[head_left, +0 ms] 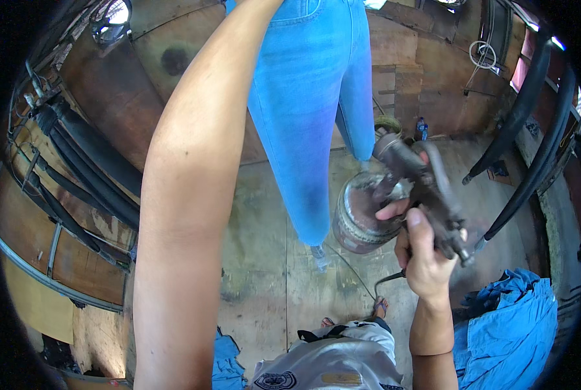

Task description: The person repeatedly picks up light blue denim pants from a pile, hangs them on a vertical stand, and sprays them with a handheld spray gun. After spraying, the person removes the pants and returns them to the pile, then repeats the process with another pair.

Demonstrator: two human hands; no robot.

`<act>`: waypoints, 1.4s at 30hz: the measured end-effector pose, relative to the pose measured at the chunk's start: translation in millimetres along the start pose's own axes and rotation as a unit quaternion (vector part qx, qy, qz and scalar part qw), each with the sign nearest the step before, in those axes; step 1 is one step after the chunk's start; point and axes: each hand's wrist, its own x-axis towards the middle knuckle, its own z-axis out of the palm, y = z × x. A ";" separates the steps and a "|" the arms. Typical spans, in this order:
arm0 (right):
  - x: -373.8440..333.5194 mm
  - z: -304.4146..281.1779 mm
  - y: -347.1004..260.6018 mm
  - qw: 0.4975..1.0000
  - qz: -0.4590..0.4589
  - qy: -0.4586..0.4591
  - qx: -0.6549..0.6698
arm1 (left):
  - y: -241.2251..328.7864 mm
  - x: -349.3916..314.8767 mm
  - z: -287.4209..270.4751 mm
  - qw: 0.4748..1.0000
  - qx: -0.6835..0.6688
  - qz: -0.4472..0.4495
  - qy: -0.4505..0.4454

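Observation:
Blue jeans (297,110) hang upright in front of me, with a purple tint down the leg. Clear plastic (319,257) pokes out below the nearer hem. In my right hand (427,257) is a dark metal spray gun (420,179), its fingers wrapped round the handle. Beneath the gun sits a round jar (352,224) with a stained rim, apparently its cup. The gun stands to the right of the jeans' legs, apart from them. My left forearm (193,156) reaches up beside the waist; the left hand lies beyond the top edge.
Blue garments are heaped at lower right (511,331), with more blue cloth (227,361) at lower left. Black padded tubes line the left (95,156) and right (537,156). A thin hose (389,278) trails near my feet. A small bottle (422,129) stands by the far wall.

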 end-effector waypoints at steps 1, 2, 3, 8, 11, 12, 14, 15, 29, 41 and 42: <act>-0.9 -0.2 -5.2 1.000 0.021 0.002 -0.010 | 2.2 -1.6 0.7 1.000 0.002 -0.005 0.010; -1.0 0.2 -5.1 0.999 0.029 -0.011 -0.032 | 4.1 -2.9 0.7 1.000 0.005 -0.009 0.021; -2.5 -1.8 -2.2 0.997 0.057 -0.024 -0.042 | 5.8 -3.5 0.6 1.000 0.010 -0.012 0.019; -12.2 -16.0 70.5 0.959 0.166 -0.142 -0.182 | 3.2 -1.3 -0.2 1.000 0.016 -0.011 0.015; -28.1 -26.8 128.4 0.888 0.246 -0.219 -0.320 | -11.7 7.9 0.6 1.000 -0.006 0.022 0.011; -36.6 -30.5 142.5 0.880 0.229 -0.214 -0.357 | -18.7 12.9 0.9 0.999 -0.018 0.038 0.000; -49.4 -47.6 157.0 0.890 0.234 -0.217 -0.325 | -36.0 26.3 1.0 0.997 -0.038 0.071 -0.017; -53.5 -56.8 160.2 0.890 0.271 -0.210 -0.300 | -46.2 34.1 0.6 0.992 -0.070 0.096 -0.030; -12.2 -135.6 123.4 0.960 0.170 -0.107 -0.197 | -97.4 66.3 -20.1 0.985 0.050 0.163 0.028; 72.3 -160.1 106.5 0.958 0.180 -0.103 -0.198 | 48.1 -18.0 -31.7 0.993 0.015 -0.021 -0.117; 82.2 -157.9 98.8 0.972 0.138 -0.098 -0.163 | 47.0 -13.9 -41.2 0.960 -0.129 0.127 -0.215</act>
